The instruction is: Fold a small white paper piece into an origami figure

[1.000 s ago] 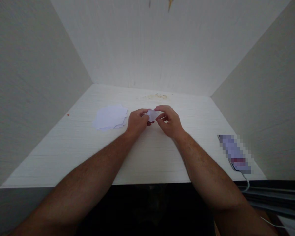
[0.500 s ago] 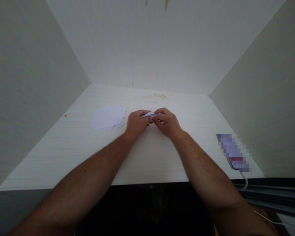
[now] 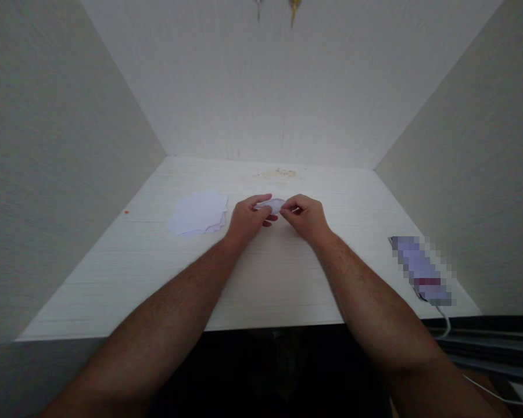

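A small piece of white paper (image 3: 276,205) is held between both hands above the white tabletop, bent or folded. My left hand (image 3: 249,217) grips its left side, with the thumb lying across it and the lower fingers curled beneath. At the paper's right end my right hand (image 3: 305,215) pinches the edge between thumb and fingertips. Left of my left hand lies a loose stack of white paper sheets (image 3: 198,212), their corners fanned unevenly. The fingers hide part of the held piece, so its full shape cannot be made out.
A blurred-out phone (image 3: 421,267) with a white cable (image 3: 445,325) lies at the right side of the tabletop (image 3: 270,278). Walls enclose the left, back and right. A small orange speck (image 3: 126,212) is at the left edge, and brownish marks (image 3: 283,173) are near the back.
The held paper now shows a wider, rounded face between the hands. My right hand has shifted slightly right, away from my left fingers. The whole view has tilted a little.
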Action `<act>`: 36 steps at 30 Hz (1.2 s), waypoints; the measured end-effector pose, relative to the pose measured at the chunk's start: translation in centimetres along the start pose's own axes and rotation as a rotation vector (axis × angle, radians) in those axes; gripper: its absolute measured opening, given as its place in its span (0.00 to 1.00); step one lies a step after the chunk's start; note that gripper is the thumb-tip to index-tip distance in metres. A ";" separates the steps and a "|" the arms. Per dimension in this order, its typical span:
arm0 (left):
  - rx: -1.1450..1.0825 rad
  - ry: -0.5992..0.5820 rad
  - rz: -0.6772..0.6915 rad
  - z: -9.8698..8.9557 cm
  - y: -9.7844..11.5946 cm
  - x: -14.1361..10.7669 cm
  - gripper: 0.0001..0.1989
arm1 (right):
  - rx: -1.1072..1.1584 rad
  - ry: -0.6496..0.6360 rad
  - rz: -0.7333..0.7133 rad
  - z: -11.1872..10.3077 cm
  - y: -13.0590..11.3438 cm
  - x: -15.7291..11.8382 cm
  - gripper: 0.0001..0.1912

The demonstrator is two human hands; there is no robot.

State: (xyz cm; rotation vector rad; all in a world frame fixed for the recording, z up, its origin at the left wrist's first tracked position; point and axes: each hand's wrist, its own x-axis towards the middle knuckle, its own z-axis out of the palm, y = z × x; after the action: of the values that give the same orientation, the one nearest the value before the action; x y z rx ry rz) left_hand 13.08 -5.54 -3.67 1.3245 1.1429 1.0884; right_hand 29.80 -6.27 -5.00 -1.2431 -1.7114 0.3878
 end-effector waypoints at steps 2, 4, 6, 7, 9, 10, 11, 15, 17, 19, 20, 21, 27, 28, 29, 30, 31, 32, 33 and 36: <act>-0.008 -0.037 0.031 -0.1 -0.3 0.1 0.28 | 0.019 0.022 0.015 -0.1 -0.2 0.0 0.02; 0.023 -0.048 0.069 -0.3 -0.5 0.2 0.29 | 0.025 0.033 0.023 -0.2 -0.3 0.1 0.02; 0.022 -0.041 0.086 -0.3 -0.6 0.2 0.28 | 0.028 0.035 0.033 -0.2 -0.3 0.1 0.02; -0.001 -0.042 0.085 -0.2 -0.6 0.2 0.28 | 0.037 0.033 0.042 -0.1 -0.3 0.0 0.02; -0.060 -0.042 0.073 -0.2 -0.6 0.1 0.26 | 0.076 0.038 0.066 0.0 -0.3 0.0 0.03; -0.088 -0.043 0.066 -0.1 -0.5 0.1 0.26 | 0.102 0.041 0.078 0.0 -0.3 -0.1 0.06; -0.112 -0.043 0.061 0.0 -0.5 0.1 0.25 | 0.129 0.046 0.087 0.1 -0.2 -0.1 0.09; -0.194 -0.046 0.034 0.0 -0.6 0.1 0.25 | 0.192 0.046 0.087 0.2 -0.1 -0.1 0.16; -0.227 -0.047 0.014 0.1 -0.7 0.1 0.25 | 0.207 0.039 0.102 0.2 -0.1 -0.1 0.13; -0.253 -0.047 -0.004 0.1 -0.6 0.1 0.24 | 0.243 0.033 0.135 0.3 -0.2 0.0 0.10; -0.262 -0.049 -0.012 0.1 -0.6 0.1 0.24 | 0.268 0.030 0.154 0.3 -0.2 0.0 0.10; -0.268 -0.051 -0.018 0.1 -0.6 0.0 0.23 | 0.293 0.029 0.172 0.3 -0.2 0.0 0.09; -0.276 -0.056 -0.021 0.2 -0.7 0.0 0.22 | 0.354 0.052 0.229 0.5 -0.5 0.0 0.09; -0.275 -0.056 -0.019 0.2 -0.7 0.0 0.22 | 0.352 0.056 0.235 0.6 -0.5 0.0 0.09; -0.274 -0.057 -0.016 0.2 -0.8 0.0 0.22 | 0.354 0.058 0.243 0.6 -0.6 0.0 0.09; -0.272 -0.055 -0.012 0.2 -0.8 0.0 0.22 | 0.364 0.058 0.255 0.6 -0.7 0.1 0.10; -0.270 -0.054 -0.007 0.2 -0.8 0.1 0.22 | 0.383 0.056 0.269 0.6 -0.8 0.1 0.10; -0.269 -0.052 -0.001 0.2 -0.8 0.1 0.22 | 0.408 0.054 0.283 0.5 -0.9 0.1 0.10; -0.268 -0.050 0.006 0.2 -0.8 0.0 0.22 | 0.436 0.051 0.294 0.5 -1.1 0.1 0.10; -0.275 -0.058 0.027 0.1 -0.7 -0.1 0.22 | 0.484 0.053 0.314 0.5 -1.4 0.2 0.11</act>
State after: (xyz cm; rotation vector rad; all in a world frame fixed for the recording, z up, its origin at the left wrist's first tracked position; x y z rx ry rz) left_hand 13.17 -5.64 -4.40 1.1506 0.8985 1.1733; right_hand 28.63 -6.58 -4.16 -1.1414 -1.2718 0.8903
